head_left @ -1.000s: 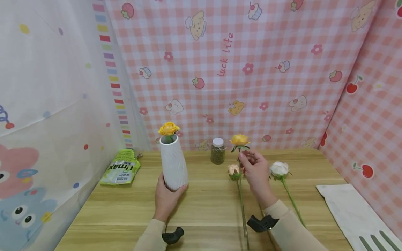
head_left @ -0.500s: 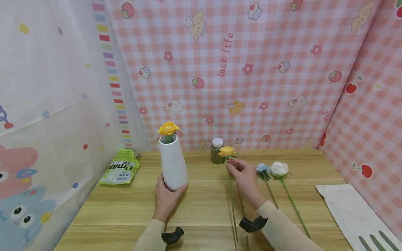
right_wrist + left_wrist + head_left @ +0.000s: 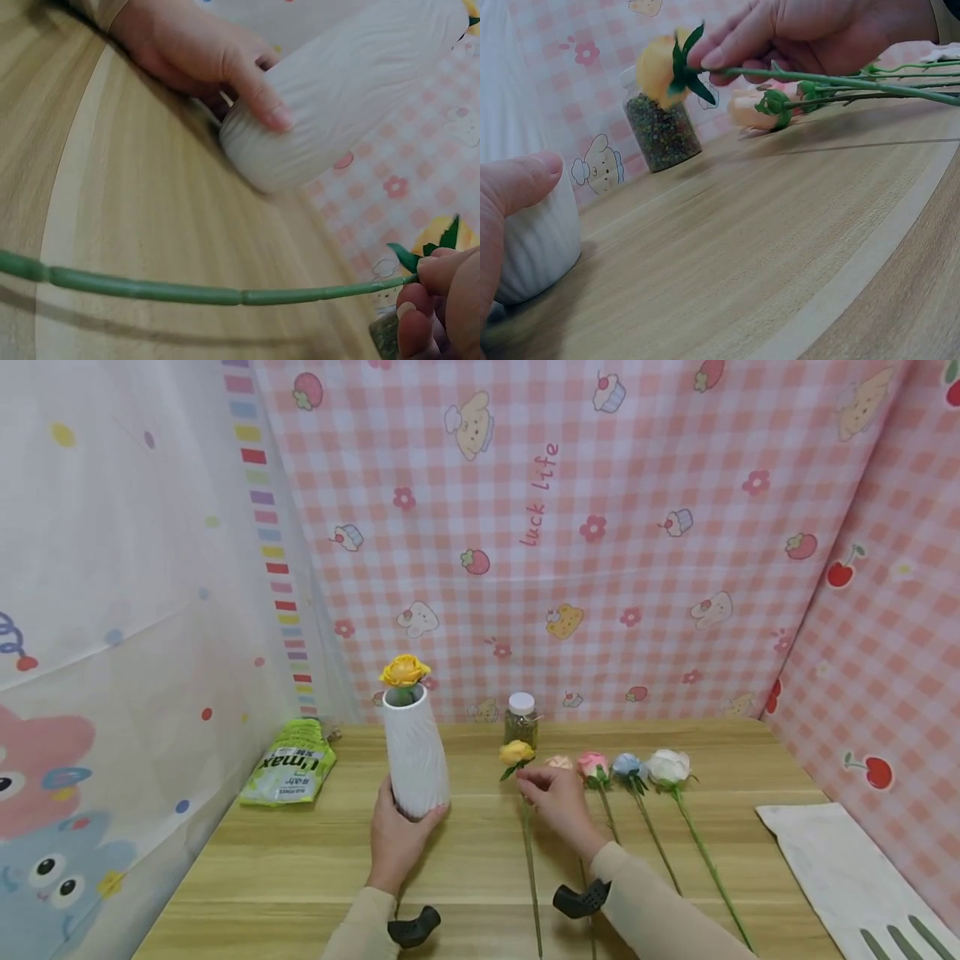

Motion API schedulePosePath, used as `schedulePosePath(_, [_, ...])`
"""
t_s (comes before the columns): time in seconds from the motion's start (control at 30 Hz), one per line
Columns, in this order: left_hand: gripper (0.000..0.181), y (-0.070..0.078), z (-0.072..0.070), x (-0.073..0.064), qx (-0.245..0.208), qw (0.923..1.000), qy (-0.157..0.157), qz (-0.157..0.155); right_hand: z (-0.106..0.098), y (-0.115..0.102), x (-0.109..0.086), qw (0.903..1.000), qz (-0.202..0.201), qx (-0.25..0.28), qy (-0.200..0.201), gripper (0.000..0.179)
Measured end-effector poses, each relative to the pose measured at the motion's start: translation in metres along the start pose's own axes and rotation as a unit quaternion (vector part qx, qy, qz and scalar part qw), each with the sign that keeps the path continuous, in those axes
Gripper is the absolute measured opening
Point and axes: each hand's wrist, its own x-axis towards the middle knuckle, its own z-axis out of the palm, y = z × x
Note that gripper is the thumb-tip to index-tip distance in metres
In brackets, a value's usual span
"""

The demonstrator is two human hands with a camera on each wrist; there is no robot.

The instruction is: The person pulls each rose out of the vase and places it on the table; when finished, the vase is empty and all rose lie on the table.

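A ribbed white vase [image 3: 417, 752] stands at the left of the table, one yellow rose [image 3: 405, 670] showing above its mouth. My left hand [image 3: 397, 847] grips the vase low, thumb across its front near the base. Between the thumb and fingertips of my right hand [image 3: 558, 806] is a second yellow rose [image 3: 517, 752], pinched by the stem just under its bloom. Its long jointed green stem [image 3: 165, 291] trails back toward me over the wood. In the left wrist view this bloom [image 3: 658, 71] overlaps the jar, with dark green leaves below the petals.
Right of my right hand lie a pink flower [image 3: 594, 766], a blue one [image 3: 629, 766] and a white one [image 3: 668, 767]; a peach one [image 3: 558, 762] is partly covered by the hand. Behind stands a white-lidded jar [image 3: 521, 722]. A green bag [image 3: 291, 764] and white cloth [image 3: 832, 843] flank them.
My right hand has carried the yellow rose left and lower, toward the vase, uncovering the blue and pink flowers. My left hand keeps its hold on the vase.
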Motion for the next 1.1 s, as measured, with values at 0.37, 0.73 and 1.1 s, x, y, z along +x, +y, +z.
schedulePosePath(0.37, [0.104,0.0,-0.001,0.0,0.001,1.0,-0.002,-0.003,0.009,0.018,-0.001,0.9991,0.017,-0.028,-0.028,0.011])
schedulePosePath(0.73, [0.105,0.0,0.001,0.001,0.005,0.9999,-0.005,-0.008,0.01,0.016,-0.001,0.9973,0.035,-0.045,-0.045,0.01])
schedulePosePath(1.1, [0.103,0.0,0.0,-0.001,0.007,1.0,0.001,-0.006,0.012,0.012,0.0,0.9962,0.031,-0.064,-0.051,0.009])
